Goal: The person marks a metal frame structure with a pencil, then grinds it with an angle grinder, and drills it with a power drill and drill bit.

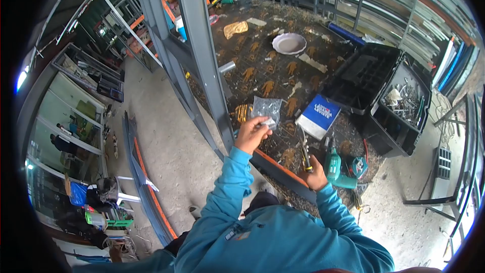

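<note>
My left hand (254, 134) is closed in a pinch at the lower edge of a clear plastic bag (266, 106); a small whitish piece shows at the fingertips, too small to name. My right hand (314, 174) is wrapped around pliers (305, 157) with yellow-and-black handles, their metal end pointing away from me. Beyond the pliers lies a blue-and-white box (319, 115) with printed lettering. A green power drill (334, 167) rests right of my right hand.
An open black toolbox (391, 121) holding loose hardware stands at the right. Upright grey metal frame posts (204, 55) rise at the left of the worktable. Farther back are a white scalloped dish (289, 43) and a yellow cloth (235, 29). Long metal bars (139, 172) lie on the floor.
</note>
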### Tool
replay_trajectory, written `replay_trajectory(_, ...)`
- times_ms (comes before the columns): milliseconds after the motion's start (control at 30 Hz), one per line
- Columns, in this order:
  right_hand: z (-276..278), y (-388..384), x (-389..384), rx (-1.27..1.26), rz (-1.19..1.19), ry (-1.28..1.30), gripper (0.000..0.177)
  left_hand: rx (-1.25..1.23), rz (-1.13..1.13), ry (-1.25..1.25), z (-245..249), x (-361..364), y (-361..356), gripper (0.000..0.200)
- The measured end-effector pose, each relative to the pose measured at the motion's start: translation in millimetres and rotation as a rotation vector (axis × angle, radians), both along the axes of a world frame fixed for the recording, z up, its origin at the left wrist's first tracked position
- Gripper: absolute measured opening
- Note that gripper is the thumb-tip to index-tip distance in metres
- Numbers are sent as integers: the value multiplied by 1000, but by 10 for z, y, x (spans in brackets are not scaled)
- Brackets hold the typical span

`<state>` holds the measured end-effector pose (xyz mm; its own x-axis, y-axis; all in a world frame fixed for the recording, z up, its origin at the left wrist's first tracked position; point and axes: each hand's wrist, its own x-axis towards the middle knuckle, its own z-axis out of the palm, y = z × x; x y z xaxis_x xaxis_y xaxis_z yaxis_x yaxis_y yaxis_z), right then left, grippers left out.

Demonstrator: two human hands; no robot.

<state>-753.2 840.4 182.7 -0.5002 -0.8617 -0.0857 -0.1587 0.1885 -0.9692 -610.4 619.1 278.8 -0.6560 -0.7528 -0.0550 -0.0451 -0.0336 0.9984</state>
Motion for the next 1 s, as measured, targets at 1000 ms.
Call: replay_trajectory(1000, -38, -148, -250, 44, 49, -69, 63, -93, -22, -69, -318, -466, -17, 23)
